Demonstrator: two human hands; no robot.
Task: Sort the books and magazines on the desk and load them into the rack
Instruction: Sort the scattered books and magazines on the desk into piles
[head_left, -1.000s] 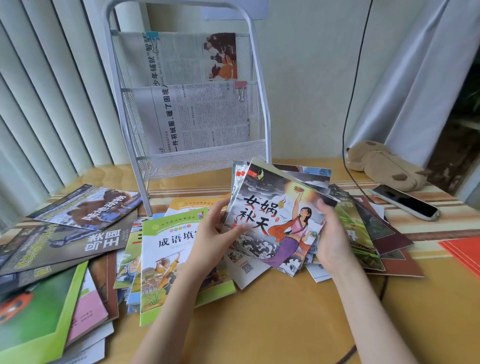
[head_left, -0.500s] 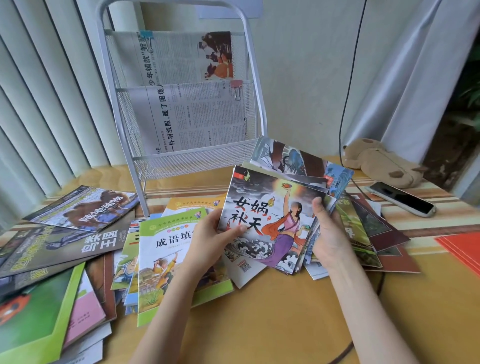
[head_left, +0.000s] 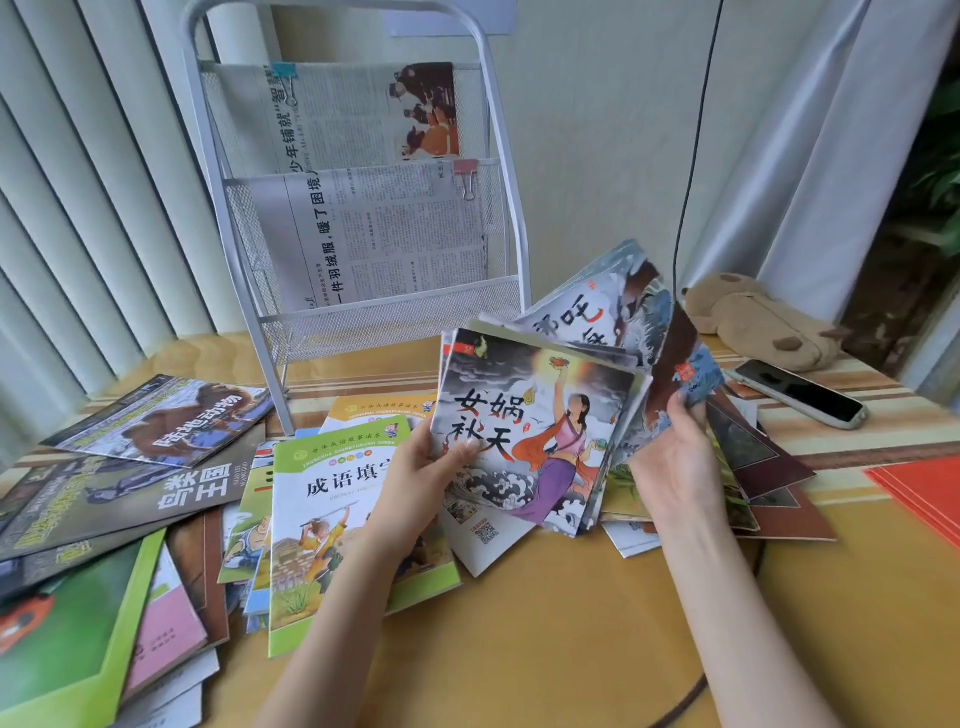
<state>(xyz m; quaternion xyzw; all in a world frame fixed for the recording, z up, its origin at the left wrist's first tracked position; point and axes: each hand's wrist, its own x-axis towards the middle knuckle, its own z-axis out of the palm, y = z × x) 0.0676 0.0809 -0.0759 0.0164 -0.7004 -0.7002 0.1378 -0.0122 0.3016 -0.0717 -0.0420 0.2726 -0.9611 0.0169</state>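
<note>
glossy thin booklets (head_left: 530, 431) now fanned higher, both hands' fingers (head_left: 680, 410) pinching their flexed covers

I see newspapers filling the upper pockets of the white wire-mesh rack (head_left: 358, 218); its lowest mesh pocket looks free. In front of it, scattered picture books (head_left: 332, 499) crowd the yellow wooden desk (head_left: 545, 623).

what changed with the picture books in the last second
The right hand has lifted the back picture book up and away from the stack, fanning it open. The left hand still grips the front book. The rack and the desk piles are unchanged.
</note>
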